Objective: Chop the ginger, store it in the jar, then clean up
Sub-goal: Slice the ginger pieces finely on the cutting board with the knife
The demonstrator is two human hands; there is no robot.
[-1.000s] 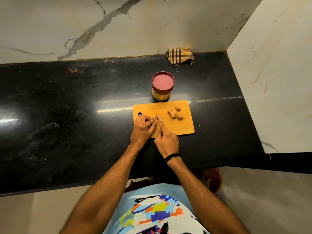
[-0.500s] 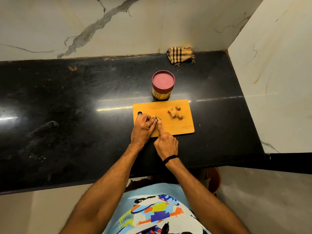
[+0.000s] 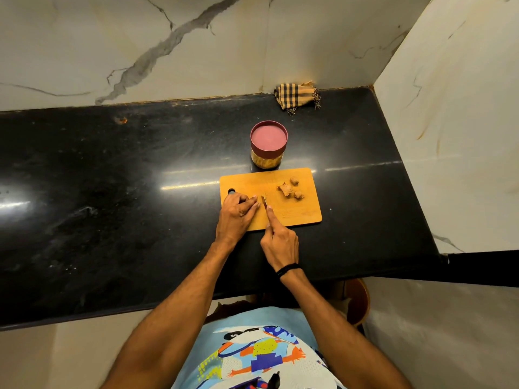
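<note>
Black wristband [image 3: 288, 269]; pale-blue graphic-print shirt [image 3: 258, 352]

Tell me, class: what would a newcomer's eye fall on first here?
The orange cutting board stands out on the black countertop; the left hand rests at its left end, the right hand beside it holds a knife. Ginger chunks lie on its right part; a maroon-lidded jar stands behind it.

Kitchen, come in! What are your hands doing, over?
Right hand grips knife over cutting board. Left hand curled beside blade, anything under it hidden. Three ginger chunks wait on board; jar lid on. Nothing in the way.
</note>
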